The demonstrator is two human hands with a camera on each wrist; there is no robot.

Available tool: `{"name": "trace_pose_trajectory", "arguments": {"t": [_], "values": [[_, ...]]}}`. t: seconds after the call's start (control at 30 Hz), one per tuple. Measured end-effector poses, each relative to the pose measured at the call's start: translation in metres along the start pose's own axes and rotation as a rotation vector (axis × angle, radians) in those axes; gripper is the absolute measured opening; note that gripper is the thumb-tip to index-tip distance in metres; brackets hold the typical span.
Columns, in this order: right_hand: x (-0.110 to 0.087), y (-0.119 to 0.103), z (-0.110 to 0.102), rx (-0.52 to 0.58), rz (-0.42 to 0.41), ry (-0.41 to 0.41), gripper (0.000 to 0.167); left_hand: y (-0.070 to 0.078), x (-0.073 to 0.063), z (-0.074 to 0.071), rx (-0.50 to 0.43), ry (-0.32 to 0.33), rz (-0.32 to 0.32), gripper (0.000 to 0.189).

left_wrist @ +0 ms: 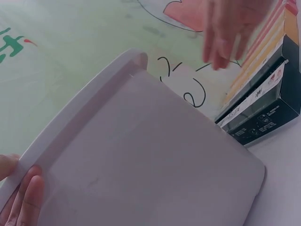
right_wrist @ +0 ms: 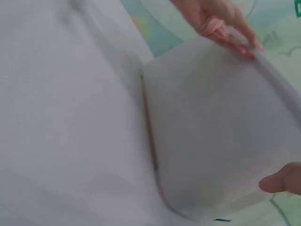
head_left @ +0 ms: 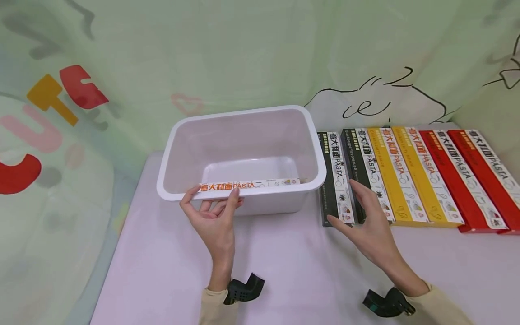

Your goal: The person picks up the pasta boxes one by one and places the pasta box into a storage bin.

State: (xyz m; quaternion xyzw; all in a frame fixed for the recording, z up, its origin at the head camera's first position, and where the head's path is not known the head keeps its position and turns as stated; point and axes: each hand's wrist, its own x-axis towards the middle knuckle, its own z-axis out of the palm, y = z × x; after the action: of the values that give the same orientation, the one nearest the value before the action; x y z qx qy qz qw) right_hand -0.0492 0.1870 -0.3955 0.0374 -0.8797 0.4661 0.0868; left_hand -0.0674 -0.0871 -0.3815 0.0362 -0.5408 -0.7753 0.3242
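- Fingers of the right hand (head_left: 369, 228) spread wide beside the leftmost black box (head_left: 335, 180)
- It lies ahead-left on the bench (head_left: 292, 271), long axis running away
- Left hand (head_left: 213, 221) grips the bin (head_left: 243, 135)

Tub (head_left: 239, 113): looks like moulded plastic; smooth walls, soft sheen at the bottom. Carton in the tub (head_left: 266, 183): printed card in appearance, smooth. Row of cartons (head_left: 396, 180): same apparent printed card, smooth faces. Table covering (head_left: 292, 266): cloth-like, matt, mostly smooth. Backdrop (head_left: 243, 54): printed fabric, matt, gently rippled. Wrist devices (head_left: 245, 290): apparently plastic, dark. Sleeves (head_left: 218, 312): soft cloth, matt.
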Motion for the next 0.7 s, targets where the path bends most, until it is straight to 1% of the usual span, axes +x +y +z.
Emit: {"name": "trace_pose_trajectory", "arguments": {"t": [0.13,0.27,0.43,0.53,0.7], "values": [[-0.008,0.017,0.011,-0.025,0.077,-0.01,0.105,-0.001,0.0,-0.001,-0.008,0.005,-0.002,0.073],[-0.008,0.026,0.018,-0.045,0.15,-0.037,0.11,-0.002,0.001,0.0,-0.013,0.011,-0.01,0.073],[-0.002,0.031,0.022,-0.079,0.23,-0.098,0.114,-0.002,0.0,0.001,-0.02,0.017,-0.015,0.073],[0.004,0.031,0.024,-0.109,0.253,-0.119,0.115,-0.002,0.001,0.001,-0.015,0.019,-0.009,0.072],[0.011,0.032,0.028,-0.109,0.289,-0.137,0.117,-0.002,0.001,0.001,-0.015,0.021,-0.004,0.071]]}}
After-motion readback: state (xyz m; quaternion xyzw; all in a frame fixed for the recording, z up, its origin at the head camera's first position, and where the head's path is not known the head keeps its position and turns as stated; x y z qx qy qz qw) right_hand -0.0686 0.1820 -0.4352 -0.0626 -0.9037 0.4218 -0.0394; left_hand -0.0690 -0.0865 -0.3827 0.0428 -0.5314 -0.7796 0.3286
